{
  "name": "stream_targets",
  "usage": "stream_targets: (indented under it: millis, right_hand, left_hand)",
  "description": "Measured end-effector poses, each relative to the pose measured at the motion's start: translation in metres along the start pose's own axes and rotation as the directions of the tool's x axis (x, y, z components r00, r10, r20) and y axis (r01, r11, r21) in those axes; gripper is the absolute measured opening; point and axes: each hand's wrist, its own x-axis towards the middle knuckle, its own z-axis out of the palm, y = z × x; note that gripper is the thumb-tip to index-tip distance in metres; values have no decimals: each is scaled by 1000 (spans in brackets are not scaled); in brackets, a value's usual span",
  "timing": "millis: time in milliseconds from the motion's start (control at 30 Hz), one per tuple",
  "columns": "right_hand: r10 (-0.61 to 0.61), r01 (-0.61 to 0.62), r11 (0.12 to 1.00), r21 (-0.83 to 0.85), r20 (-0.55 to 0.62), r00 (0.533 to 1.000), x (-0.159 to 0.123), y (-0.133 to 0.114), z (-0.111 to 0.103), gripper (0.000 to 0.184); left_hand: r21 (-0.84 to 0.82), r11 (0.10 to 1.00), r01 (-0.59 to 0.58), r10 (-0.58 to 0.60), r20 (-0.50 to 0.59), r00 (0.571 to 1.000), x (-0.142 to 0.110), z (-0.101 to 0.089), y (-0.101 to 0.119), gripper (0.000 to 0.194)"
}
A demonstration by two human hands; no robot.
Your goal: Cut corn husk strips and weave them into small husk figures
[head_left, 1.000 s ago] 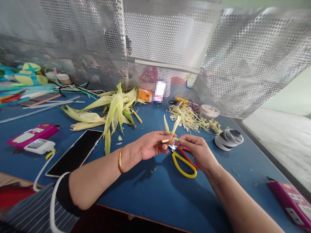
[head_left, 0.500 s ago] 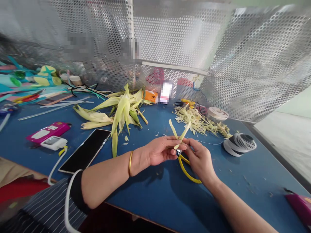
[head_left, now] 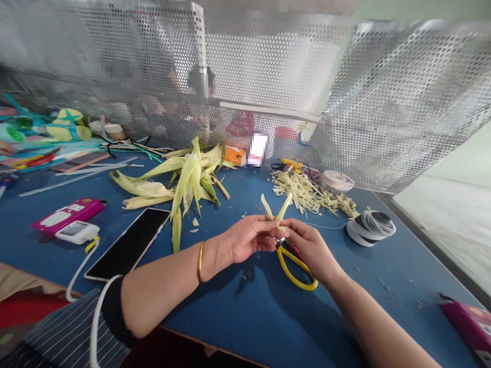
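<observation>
Far left, at the frame edge, another person's hand [head_left: 5, 148] was partly in view beside turquoise and yellow craft pieces [head_left: 65, 125]. Next, on the blue table [head_left: 245, 317], a magenta power strip [head_left: 69, 215] touched a small white rectangular device [head_left: 77, 232] with a white cable. Right of those lay a black-screened flat phone [head_left: 128, 244]; behind it, a pile of pale green, leafy corn husks [head_left: 190, 176].

Mid-frame, our left hand [head_left: 251, 237] had thumb and fingers pinched on a small, pale yellow-green husk piece [head_left: 284, 207], two tips sticking up in a V. Our right hand [head_left: 310, 248] was curled, fingertips closed at its base, above the table. Yellow-handled metal scissors [head_left: 307, 287] showed just under both hands, partly hidden; couldn't tell if we gripped them.

Behind our hands: loose, pale shredded husk strips [head_left: 297, 191], then a flat round whitish roll [head_left: 338, 180]. Further right stood a black-and-white thread cone [head_left: 370, 228], a thin pale thread [head_left: 326, 225] running from it toward our right hand. Far right, a second magenta power strip [head_left: 466, 324], cut by the frame.
</observation>
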Motion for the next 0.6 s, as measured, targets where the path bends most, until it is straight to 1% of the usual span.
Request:
stream_targets:
  millis: [33, 67, 100, 133, 233, 267, 300, 367, 400, 433, 467, 500, 533, 600]
  right_hand:
    - [-99, 90, 984, -154, -51, 994, 0, 0, 0, 23]
    - [-193, 160, 941, -297, -82, 978, -1, 1, 0, 21]
    - [-261, 204, 890, -408, -90, 961, -1, 1, -1, 20]
    - [-303, 227, 847, -480, -87, 949, -2, 2, -1, 18]
    - [-380, 272, 760, -590, -65, 923, -3, 6, 0, 15]
    - [-423, 300, 715, -632, -49, 905, -3, 7, 1, 16]
    - [-480, 333, 649, -684, -29, 877, -4, 9, 2, 19]
    - [-587, 385, 491, -781, 29, 809, -5, 12, 3, 23]
    - [-620, 398, 428, -812, 57, 783, -5, 13, 3, 22]
    - [-638, 404, 386, -829, 76, 766, -5, 13, 3, 21]
    - [-641, 408, 372, -834, 88, 762, -4, 13, 2, 20]
    - [-632, 410, 386, -826, 87, 770, -3, 12, 1, 18]
    - [-613, 409, 427, -806, 75, 787, -2, 10, -1, 17]
    - [-549, 387, 560, -732, 23, 836, 1, 5, -5, 18]
  left_hand:
    - [-39, 999, 15, -16, -18, 1000, 0, 0, 0, 14]
    - [-73, 997, 29, -31, -27, 999, -1, 1, 1, 16]
    - [-95, 995, 40, -43, -28, 999, -2, 1, 1, 18]
    - [-104, 993, 49, -52, -28, 998, -2, 2, 1, 19]
    - [-115, 992, 46, -50, -32, 998, -4, 5, 1, 15]
    - [-117, 992, 44, -49, -43, 998, -5, 6, 1, 13]
    - [-118, 992, 40, -47, -57, 997, -6, 7, 1, 12]
    - [-104, 994, 31, -39, -80, 996, -7, 9, 1, 12]
    - [-86, 996, 25, -32, -85, 996, -8, 10, 1, 12]
    - [-62, 998, 17, -22, -83, 996, -10, 12, 2, 14]
    - [-36, 999, 6, -9, -76, 997, -11, 13, 2, 16]
    - [-3, 1000, -8, 7, -71, 997, -12, 14, 3, 18]
    - [28, 999, -27, 29, -72, 997, -14, 14, 5, 22]
    - [86, 993, -85, 92, -76, 993, -16, 15, 7, 28]
